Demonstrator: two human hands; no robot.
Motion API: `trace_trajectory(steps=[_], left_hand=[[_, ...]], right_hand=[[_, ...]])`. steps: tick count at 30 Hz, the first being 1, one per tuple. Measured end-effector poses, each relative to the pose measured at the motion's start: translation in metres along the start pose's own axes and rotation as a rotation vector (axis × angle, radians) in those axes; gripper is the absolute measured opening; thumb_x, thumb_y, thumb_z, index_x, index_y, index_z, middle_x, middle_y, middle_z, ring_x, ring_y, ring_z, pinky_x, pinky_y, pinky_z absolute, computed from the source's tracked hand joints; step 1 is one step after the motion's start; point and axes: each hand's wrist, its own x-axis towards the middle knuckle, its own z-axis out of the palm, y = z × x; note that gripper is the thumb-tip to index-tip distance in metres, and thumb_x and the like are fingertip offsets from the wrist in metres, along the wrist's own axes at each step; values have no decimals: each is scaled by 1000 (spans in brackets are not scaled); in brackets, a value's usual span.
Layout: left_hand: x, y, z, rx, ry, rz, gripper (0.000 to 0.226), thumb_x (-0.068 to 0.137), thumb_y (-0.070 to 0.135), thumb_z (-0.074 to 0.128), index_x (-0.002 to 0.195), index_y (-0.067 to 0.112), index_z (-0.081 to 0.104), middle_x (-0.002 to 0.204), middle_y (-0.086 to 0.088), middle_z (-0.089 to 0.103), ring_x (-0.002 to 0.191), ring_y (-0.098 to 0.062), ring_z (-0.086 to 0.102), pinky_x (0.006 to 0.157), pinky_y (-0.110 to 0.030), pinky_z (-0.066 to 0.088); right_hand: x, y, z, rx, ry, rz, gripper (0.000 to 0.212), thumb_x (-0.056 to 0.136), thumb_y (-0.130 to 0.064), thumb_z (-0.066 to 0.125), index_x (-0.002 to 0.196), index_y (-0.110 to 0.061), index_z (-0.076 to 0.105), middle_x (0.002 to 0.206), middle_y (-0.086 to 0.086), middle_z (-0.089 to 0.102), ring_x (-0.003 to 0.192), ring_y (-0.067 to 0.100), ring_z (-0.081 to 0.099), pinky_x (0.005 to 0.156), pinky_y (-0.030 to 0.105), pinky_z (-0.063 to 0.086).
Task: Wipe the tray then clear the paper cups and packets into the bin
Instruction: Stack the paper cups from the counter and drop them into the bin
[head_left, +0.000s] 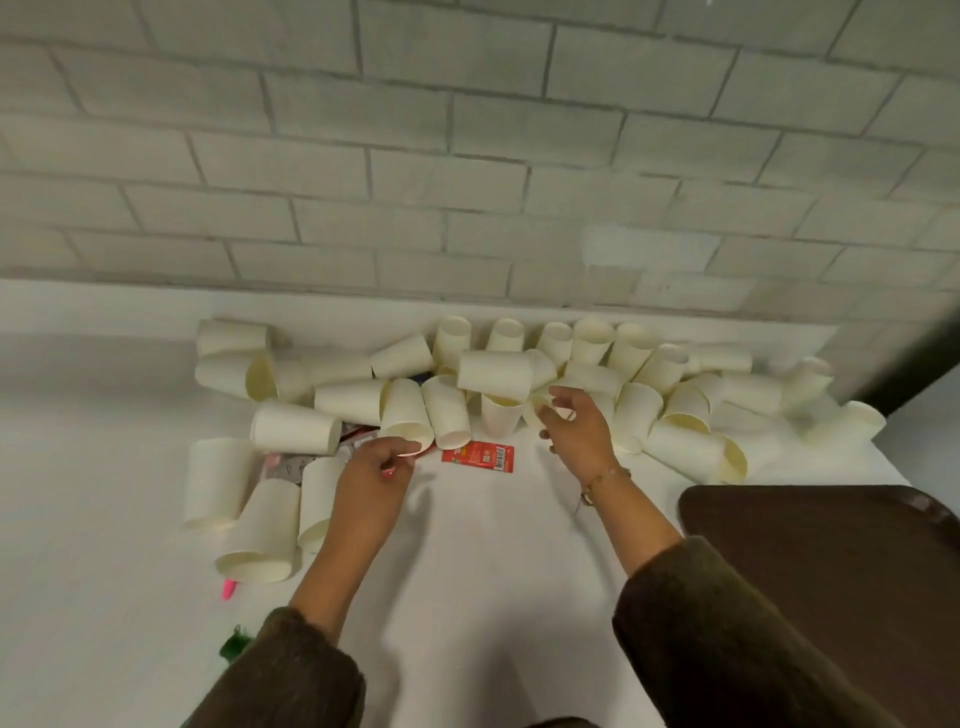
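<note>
Several cream paper cups (496, 375) lie tipped in a heap along the back of the white table (493, 597), against the brick wall. A red packet (478, 457) lies flat in front of the heap, between my hands. My left hand (371, 475) reaches to a tipped cup (405, 410), its fingertips touching the cup's open rim. My right hand (574, 428) curls its fingers and thumb round a small cup (535, 408) in the middle of the heap. The dark brown tray (831, 571) lies at the right, bare. More packets (291, 465) show partly under the left cups.
A pink object (228, 590) pokes out from under the nearest left cup, and a green object (234, 647) lies near my left sleeve. The brick wall (467, 182) closes off the back of the table. No bin is in view.
</note>
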Motion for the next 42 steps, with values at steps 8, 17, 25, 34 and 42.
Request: trace_trajectory(steps=[8, 17, 25, 34, 42], left_hand=[[38, -30, 14, 505, -83, 100, 34, 85, 8, 59, 119, 12, 63, 150, -3, 32, 131, -35, 31, 110, -39, 28], [47, -15, 6, 401, 64, 137, 47, 81, 6, 64, 126, 1, 53, 138, -15, 46, 119, -38, 44, 106, -49, 35], [9, 69, 0, -187, 122, 126, 23, 91, 12, 55, 113, 14, 62, 121, -5, 51, 105, -15, 50, 65, -1, 42], [-23, 82, 64, 61, -264, 298, 24, 90, 24, 57, 113, 25, 63, 117, 15, 51, 105, 0, 48, 83, -9, 40], [-16, 72, 92, 291, -457, 346, 22, 91, 32, 54, 102, 20, 68, 132, 7, 50, 120, -12, 48, 99, -22, 36]], right_hand=[[47, -15, 30, 271, -70, 233, 41, 90, -27, 58, 125, -7, 50, 106, 9, 62, 66, 16, 65, 55, 24, 52], [2, -19, -4, 5, 152, -381, 19, 76, -10, 73, 70, -20, 58, 125, -3, 42, 115, 8, 44, 94, 11, 38], [-51, 50, -22, -378, -72, -298, 55, 65, -15, 79, 113, -22, 53, 139, -8, 22, 114, 3, 33, 95, 5, 27], [-61, 65, -14, -172, -25, -120, 110, 60, -16, 83, 143, -22, 11, 102, -23, 41, 93, 1, 51, 75, -1, 39], [-70, 73, -12, -93, -6, -156, 103, 60, -12, 84, 140, -12, 19, 114, -16, 48, 100, -10, 51, 83, -4, 35]])
